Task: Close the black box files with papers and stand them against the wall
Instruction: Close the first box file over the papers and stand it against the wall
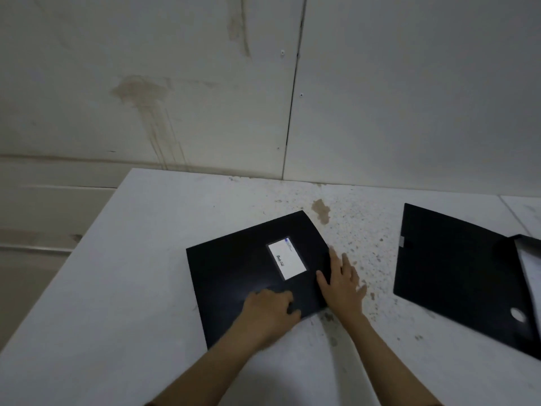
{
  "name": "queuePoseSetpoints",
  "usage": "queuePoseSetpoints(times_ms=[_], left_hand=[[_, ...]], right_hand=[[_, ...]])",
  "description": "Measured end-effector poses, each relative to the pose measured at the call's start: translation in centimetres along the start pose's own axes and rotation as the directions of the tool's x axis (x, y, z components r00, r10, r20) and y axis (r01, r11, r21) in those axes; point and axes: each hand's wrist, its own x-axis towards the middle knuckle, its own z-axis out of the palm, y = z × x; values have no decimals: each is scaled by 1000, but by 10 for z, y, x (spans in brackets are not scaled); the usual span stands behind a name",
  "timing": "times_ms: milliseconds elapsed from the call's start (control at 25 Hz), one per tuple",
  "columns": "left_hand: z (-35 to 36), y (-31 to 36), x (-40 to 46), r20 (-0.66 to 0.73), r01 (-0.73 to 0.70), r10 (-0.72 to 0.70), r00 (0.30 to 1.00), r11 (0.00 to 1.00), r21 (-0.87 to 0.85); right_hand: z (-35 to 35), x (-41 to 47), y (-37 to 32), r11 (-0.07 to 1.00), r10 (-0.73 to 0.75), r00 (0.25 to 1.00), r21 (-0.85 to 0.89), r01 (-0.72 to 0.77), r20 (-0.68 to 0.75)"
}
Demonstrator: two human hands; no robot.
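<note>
A black box file (234,268) with a white label (287,258) lies flat and closed in the middle of the white table (123,288). My left hand (269,310) grips its near edge, fingers curled over the lid. My right hand (341,279) lies flat with spread fingers on the file's right edge, partly on the table. A second black box file (453,273) lies open at the right, lid spread flat, with white papers (531,259) showing at the frame's edge.
The stained white wall (205,98) rises just behind the table's far edge. Brown spots and a stain (321,210) mark the table top between the two files. The table's left edge drops to a pale floor (44,215).
</note>
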Motion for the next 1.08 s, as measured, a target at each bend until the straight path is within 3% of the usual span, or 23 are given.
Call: queuePoseSetpoints(times_ms=[120,240,320,400,600,720,800,960,1080], left_hand=[[-24,-25,25,-24,-11,7,1000,988,-156],[-44,-59,54,-168,50,-63,984,996,-78],[-55,-85,69,-226,159,-161,961,987,-28],[-64,-114,81,-211,259,-265,941,964,-58],[-66,-151,73,13,324,-351,936,848,-419],[-51,-155,44,-5,323,-410,912,725,-609],[-47,-158,23,-103,255,-484,869,617,-744],[-58,-167,-25,-339,-139,-592,731,358,-923],[-76,-173,-56,-491,-402,-584,646,286,-870]], right_hand=[[12,-41,-8,873,195,973,475,-114,-124],[19,-76,-20,636,401,916,720,-278,0],[19,-86,-24,524,415,884,739,-424,213],[19,-90,-29,542,337,865,674,-501,371],[18,-83,-24,539,282,880,696,-474,381],[12,-72,-26,447,162,925,810,-380,344],[1,-58,-41,377,29,949,875,-302,315],[-31,-19,-102,452,-216,965,891,-36,148],[-56,1,-160,474,-530,848,829,297,-1]])
